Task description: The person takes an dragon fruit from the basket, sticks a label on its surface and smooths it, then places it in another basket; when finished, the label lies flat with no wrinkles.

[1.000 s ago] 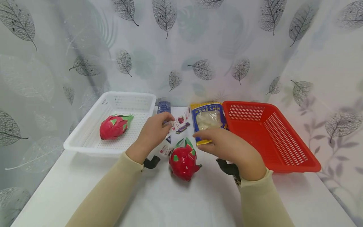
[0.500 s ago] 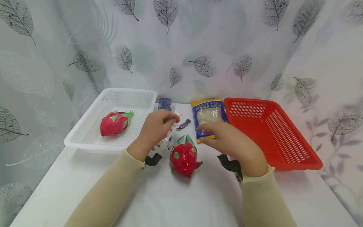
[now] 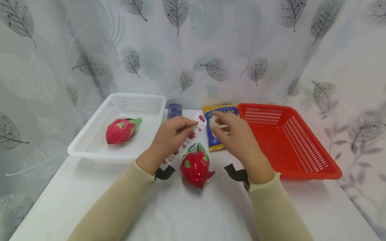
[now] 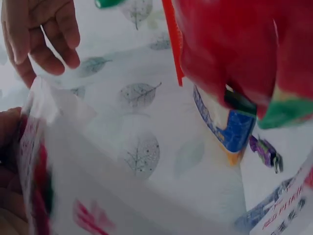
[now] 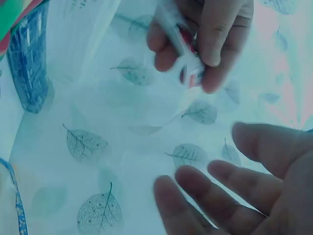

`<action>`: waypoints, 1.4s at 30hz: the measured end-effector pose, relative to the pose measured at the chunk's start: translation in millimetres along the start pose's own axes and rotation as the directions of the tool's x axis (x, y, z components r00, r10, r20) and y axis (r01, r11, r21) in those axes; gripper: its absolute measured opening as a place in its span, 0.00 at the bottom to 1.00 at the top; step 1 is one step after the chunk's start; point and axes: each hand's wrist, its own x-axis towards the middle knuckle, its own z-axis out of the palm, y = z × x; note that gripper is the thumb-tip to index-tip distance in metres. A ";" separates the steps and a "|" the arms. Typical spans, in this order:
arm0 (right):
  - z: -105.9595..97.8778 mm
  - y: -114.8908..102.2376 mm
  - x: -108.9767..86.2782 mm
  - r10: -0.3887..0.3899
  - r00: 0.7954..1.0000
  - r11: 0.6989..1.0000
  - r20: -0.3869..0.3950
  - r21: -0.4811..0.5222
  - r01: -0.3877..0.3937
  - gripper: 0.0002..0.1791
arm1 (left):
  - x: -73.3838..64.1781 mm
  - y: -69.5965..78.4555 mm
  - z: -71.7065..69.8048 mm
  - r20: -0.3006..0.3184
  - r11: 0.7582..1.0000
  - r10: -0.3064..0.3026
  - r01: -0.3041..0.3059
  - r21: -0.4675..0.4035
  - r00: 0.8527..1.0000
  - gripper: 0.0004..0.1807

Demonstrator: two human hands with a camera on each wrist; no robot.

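Note:
My left hand (image 3: 166,139) pinches a long white strip (image 3: 200,123) printed with red dragon fruits, which looks like a strip of labels. Part of the strip hangs behind that hand. In the right wrist view, its end (image 5: 193,78) curls between the left thumb and fingers. My right hand (image 3: 241,139) is held a little to the right with spread, relaxed fingers, holding nothing, in front of the blue and yellow pasta bag (image 3: 215,142). Between the wrists, a shiny red dragon fruit (image 3: 196,169) with green tips rests on the table.
Another dragon fruit (image 3: 120,131) lies in the white basket (image 3: 87,140) at left. A red basket (image 3: 280,144) stands at right. Behind the left hand is a dark blue packet (image 3: 175,110). The left wrist view shows a purple wrapped candy (image 4: 266,153). A leaf-print curtain (image 3: 187,50) hangs behind.
The left hand has drawn the strip up and rightward, and more of it shows stretched out. The right hand has turned upward and moved slightly left, fingers spread. Fruits and baskets stay put.

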 end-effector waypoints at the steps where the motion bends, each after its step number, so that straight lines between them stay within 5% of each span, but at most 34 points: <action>1: 0.3 -0.5 -0.3 -0.012 1.000 1.000 -0.022 0.004 0.013 0.30 | -0.4 1.3 0.5 -0.009 1.000 0.012 -0.013 -0.015 1.000 0.15; 8: 4.1 -2.3 -1.6 -0.098 0.991 0.993 -0.095 0.056 0.103 0.31 | -2.4 11.1 1.7 -0.004 0.998 0.040 -0.040 -0.039 0.999 0.22; 22: 9.9 -5.7 -3.4 -0.185 0.951 0.978 -0.248 0.051 0.203 0.19 | -4.7 22.8 1.5 0.150 0.994 0.094 -0.084 -0.069 0.984 0.37; 34: 11.4 -6.0 -3.3 -0.249 0.931 0.960 -0.266 0.063 0.274 0.19 | -6.9 25.4 -0.2 0.160 0.977 0.086 -0.052 -0.205 0.983 0.35; 42: 12.7 -5.9 -3.7 -0.272 0.929 0.955 -0.251 0.047 0.293 0.17 | -8.5 25.7 -1.2 0.180 0.977 0.054 -0.015 -0.212 0.982 0.34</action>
